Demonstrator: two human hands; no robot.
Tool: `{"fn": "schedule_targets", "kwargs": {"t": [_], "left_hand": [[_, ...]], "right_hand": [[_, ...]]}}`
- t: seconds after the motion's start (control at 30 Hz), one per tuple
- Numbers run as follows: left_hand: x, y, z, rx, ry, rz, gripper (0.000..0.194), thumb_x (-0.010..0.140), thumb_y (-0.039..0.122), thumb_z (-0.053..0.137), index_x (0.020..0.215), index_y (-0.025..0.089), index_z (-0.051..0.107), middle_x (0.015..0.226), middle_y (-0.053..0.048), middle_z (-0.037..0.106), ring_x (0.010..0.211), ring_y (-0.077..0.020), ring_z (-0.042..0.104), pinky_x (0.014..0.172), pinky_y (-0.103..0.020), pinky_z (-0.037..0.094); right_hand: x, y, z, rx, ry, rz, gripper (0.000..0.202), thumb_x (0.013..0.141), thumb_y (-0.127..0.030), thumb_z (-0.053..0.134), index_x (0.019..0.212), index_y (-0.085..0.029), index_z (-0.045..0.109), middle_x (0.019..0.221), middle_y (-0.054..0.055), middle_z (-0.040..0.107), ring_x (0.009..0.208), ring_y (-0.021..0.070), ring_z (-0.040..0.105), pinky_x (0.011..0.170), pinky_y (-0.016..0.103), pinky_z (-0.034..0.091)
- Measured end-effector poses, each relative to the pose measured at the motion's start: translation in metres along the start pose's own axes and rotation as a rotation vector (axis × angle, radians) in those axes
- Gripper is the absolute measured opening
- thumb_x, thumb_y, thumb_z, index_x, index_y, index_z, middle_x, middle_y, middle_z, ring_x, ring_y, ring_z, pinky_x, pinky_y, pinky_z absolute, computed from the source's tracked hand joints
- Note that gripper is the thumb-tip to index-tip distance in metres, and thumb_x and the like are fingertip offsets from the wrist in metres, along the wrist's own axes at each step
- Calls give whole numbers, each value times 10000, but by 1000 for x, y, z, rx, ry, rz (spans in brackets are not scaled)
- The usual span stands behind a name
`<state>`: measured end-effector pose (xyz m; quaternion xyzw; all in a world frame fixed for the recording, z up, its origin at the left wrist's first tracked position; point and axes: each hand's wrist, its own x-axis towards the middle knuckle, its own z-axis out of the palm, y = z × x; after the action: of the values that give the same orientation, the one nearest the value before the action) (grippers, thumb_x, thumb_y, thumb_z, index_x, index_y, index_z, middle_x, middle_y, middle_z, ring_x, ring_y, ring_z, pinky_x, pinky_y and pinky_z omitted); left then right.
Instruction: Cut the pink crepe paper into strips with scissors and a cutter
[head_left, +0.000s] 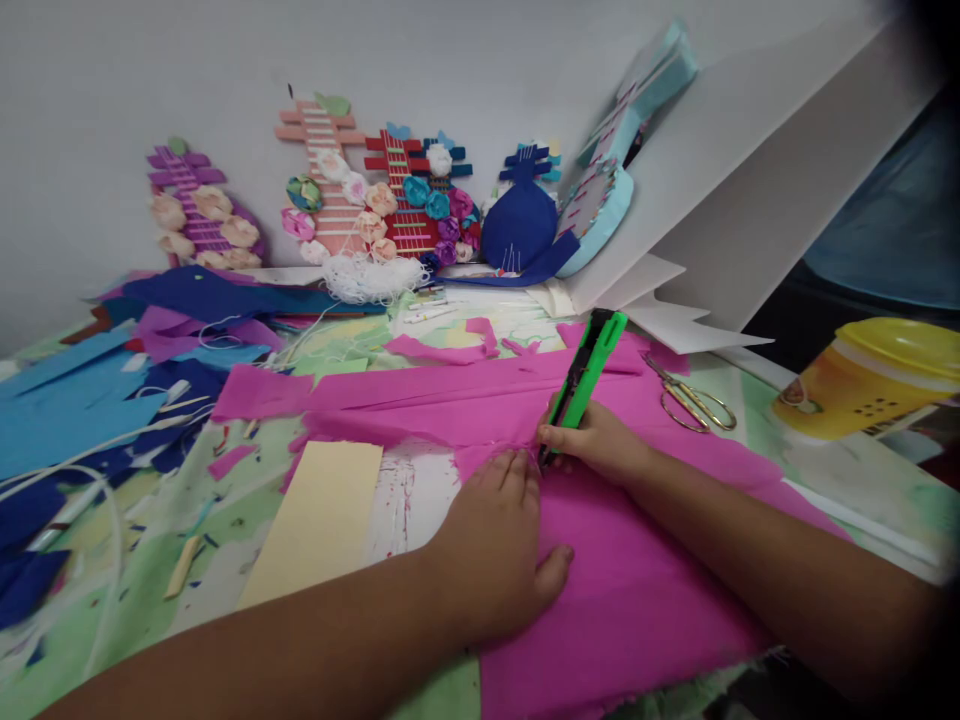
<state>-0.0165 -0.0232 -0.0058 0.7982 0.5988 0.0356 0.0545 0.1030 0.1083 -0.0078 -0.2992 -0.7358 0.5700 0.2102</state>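
Observation:
My right hand (589, 440) is closed around a green and black utility knife (589, 375), its tip down on a pink sheet (622, 590). Just left of the tip, my left hand (499, 540) lies flat on the pink sheet, fingers together and pointing away from me, thumb apart. Left of that hand are a cream board (322, 515) and a white surface with pink marks (409, 490). Folded pink strips (450, 385) stretch across behind both hands.
Gold scissors (694, 403) lie at right near a yellow-lidded cup (874, 380). Blue fabric (82, 400) and a white cable (112, 530) are at left. Decorated instrument-shaped crafts (521, 215) and white yarn (371, 278) line the wall; white boards (720, 180) lean at right.

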Motion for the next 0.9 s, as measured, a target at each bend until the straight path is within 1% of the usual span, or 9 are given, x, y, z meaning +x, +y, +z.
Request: {"fn": "schedule_targets", "kwargs": {"t": [0.1,0.23,0.37,0.57,0.63,0.77,0.9], "left_hand": [[0,0,0,-15,0,-9,721,805,517,264,1301,-7,261,1344,-217,250,1242,-321,201,1020,-406,171],[0,1,0,-14,7,-5,719,809,509,270,1296,-20,263,1344,-219,250,1243,-320,199,1023,-402,164],[-1,1,-2,-20,15,-4,715,806,498,290,1298,-18,258,1336,-215,274,1231,-317,231,1016,-393,186],[-1,2,-4,-29,40,-3,665,792,476,337,1289,36,304,1299,-172,363,1197,-301,299,1010,-396,206],[-1,2,-3,-24,36,-5,682,795,480,328,1292,16,288,1308,-185,344,1206,-303,283,1012,-391,202],[-1,1,-2,-18,-9,-19,717,808,512,280,1303,-6,250,1354,-201,241,1246,-315,195,1014,-404,186],[0,1,0,-4,-27,-29,726,812,513,266,1309,-14,226,1357,-215,216,1248,-323,181,1014,-413,180]], "right_hand": [[-1,-2,0,-40,-28,-14,257,627,-368,640,633,-125,560,503,-9,539,458,85,499,448,202,409],[-2,-5,3,-105,-3,-2,226,612,-336,648,643,-134,548,541,-8,545,484,90,502,477,213,421],[-5,-6,7,-176,25,-12,213,620,-333,627,619,-153,514,551,-12,532,500,95,486,480,219,406],[-8,-7,11,-311,82,-55,290,568,-370,661,584,-169,452,548,-36,457,527,92,431,488,221,365],[-7,-7,9,-274,59,-37,287,576,-379,658,592,-163,469,554,-28,479,531,97,450,494,225,376],[-3,-5,3,-137,10,10,288,615,-411,629,637,-140,535,540,-11,522,506,100,480,491,228,398],[-2,-3,-1,-135,9,-34,307,615,-428,630,653,-135,546,574,-3,540,547,103,496,522,226,413]]}}
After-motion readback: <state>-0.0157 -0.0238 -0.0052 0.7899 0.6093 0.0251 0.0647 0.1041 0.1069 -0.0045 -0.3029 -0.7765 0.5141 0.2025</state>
